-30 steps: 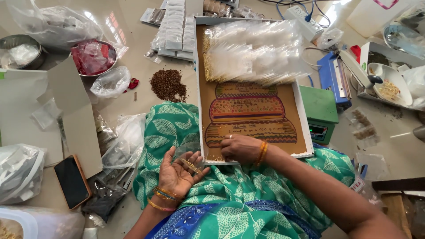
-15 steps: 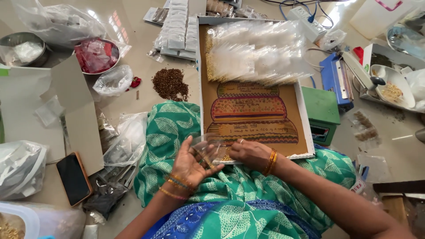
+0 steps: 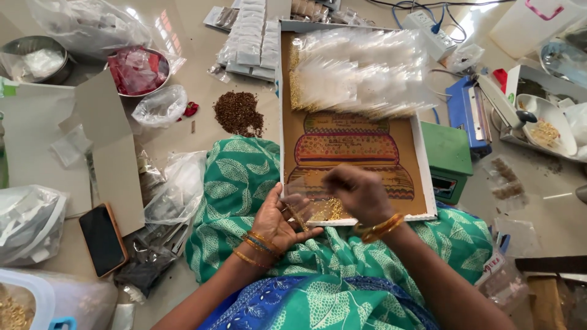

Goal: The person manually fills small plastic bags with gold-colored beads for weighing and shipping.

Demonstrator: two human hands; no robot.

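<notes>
Over the near edge of the white-framed brown tray, a small clear plastic pouch holding a pinch of tiny golden beads is being held up between both hands, just above the person's lap. The left hand is cupping it from below, palm up, with thumb and fingers closing on the pouch's left side; the right hand is blurred, fingers curled down at the pouch's upper right edge, though whether they are pinching the film or only reaching into it cannot be told. The pouch is looking very light, thin, limp and slippery, likely to fold and spill from its mouth, so it is probably best gripped by the top corners and kept mouth-up. More loose golden beads are lying on the tray beneath, and a heap of empty clear pouches is covering its far end. Farther out, a pile of dark brown seeds is sitting on the floor, a green box is standing beside the tray, and a black phone is lying at the left.
</notes>
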